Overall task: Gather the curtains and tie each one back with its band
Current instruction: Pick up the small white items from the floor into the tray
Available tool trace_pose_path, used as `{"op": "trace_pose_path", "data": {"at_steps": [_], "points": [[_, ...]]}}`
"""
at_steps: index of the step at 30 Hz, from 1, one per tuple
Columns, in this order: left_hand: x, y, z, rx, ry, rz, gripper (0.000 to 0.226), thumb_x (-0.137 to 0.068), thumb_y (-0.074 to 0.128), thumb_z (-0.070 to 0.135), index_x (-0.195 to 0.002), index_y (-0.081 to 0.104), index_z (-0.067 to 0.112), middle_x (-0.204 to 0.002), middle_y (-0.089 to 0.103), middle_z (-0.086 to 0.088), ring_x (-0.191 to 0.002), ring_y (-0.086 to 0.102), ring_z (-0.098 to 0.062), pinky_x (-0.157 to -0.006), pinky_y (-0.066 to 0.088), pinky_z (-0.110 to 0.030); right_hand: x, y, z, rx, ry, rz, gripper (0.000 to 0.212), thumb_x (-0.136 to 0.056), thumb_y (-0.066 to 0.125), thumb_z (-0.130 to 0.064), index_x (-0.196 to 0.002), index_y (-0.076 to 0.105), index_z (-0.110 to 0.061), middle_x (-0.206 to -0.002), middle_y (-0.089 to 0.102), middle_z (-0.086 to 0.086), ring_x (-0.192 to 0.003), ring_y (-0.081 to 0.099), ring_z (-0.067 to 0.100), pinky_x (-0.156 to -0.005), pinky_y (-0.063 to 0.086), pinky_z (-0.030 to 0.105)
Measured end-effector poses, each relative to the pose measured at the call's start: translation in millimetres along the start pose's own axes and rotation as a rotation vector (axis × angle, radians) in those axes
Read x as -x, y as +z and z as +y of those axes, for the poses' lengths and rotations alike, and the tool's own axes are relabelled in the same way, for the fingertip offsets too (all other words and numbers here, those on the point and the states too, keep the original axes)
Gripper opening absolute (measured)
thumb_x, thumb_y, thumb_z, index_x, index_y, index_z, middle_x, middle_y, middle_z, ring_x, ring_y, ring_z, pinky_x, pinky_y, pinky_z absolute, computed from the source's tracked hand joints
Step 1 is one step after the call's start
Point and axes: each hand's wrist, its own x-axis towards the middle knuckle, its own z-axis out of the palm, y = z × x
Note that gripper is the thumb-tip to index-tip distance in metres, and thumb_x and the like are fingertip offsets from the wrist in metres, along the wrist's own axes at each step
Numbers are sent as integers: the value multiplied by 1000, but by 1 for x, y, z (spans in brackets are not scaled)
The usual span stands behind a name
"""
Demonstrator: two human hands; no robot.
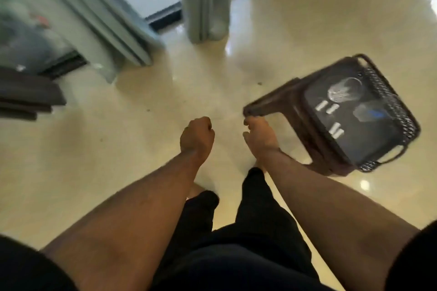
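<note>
Two grey-green curtains hang ahead of me. One curtain (99, 19) slants down at the upper left, its hem near the floor. The other curtain (205, 0) hangs gathered in a narrow column at the top centre. My right hand (259, 136) grips the leg of a brown plastic stool (343, 120), which is lifted and tilted on its side at the right. My left hand (197, 136) is curled into a fist over the floor and holds nothing. No band is visible. The frame is motion-blurred.
The glossy cream tiled floor (142, 137) spreads all around. A dark sliding-door track (163, 17) runs between the curtains. Dark stacked slabs (26, 97) lie at the left edge. My legs in black trousers (236, 231) stand below.
</note>
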Motion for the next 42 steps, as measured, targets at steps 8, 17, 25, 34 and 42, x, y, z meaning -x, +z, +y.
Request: {"op": "trace_pose_path", "data": {"at_steps": [8,17,25,34,42], "points": [[37,-123,-258,114,-399,177,24,-87,52,6,-105,66,12,-111,64,-9,-100,61,-30,-70,41,-28,14,124,-264,311,-411,-195,31,-89,52,-4,-119,59,-12,-116,58,12,-105,59,33,-86,52,40],[46,-245,-470,247,-718,358,23,-89,49,8,-106,64,11,-113,63,-10,-103,59,-31,-77,47,-34,18,240,-526,572,-811,-329,28,-91,52,-3,-118,58,-9,-117,57,12,-106,58,31,-87,53,41],[24,-343,-622,377,-897,394,24,-89,50,7,-108,64,12,-114,61,-11,-104,59,-31,-77,45,-32,15,326,-726,659,-972,-444,25,-90,52,-5,-114,58,-10,-114,57,12,-104,57,32,-85,52,40],[-46,-427,-787,553,-823,449,33,-89,46,5,-113,65,18,-122,61,-6,-105,59,-29,-74,41,-28,-30,432,-905,721,-1058,-495,38,-91,54,-9,-129,52,-14,-125,54,12,-114,55,32,-94,48,41],[-212,-425,-1004,457,-665,430,29,-92,48,6,-113,65,15,-119,62,-6,-104,59,-26,-78,47,-31,-159,627,-1019,677,-942,-429,47,-89,65,-32,-132,54,-15,-126,58,9,-109,60,28,-90,49,35]]}}
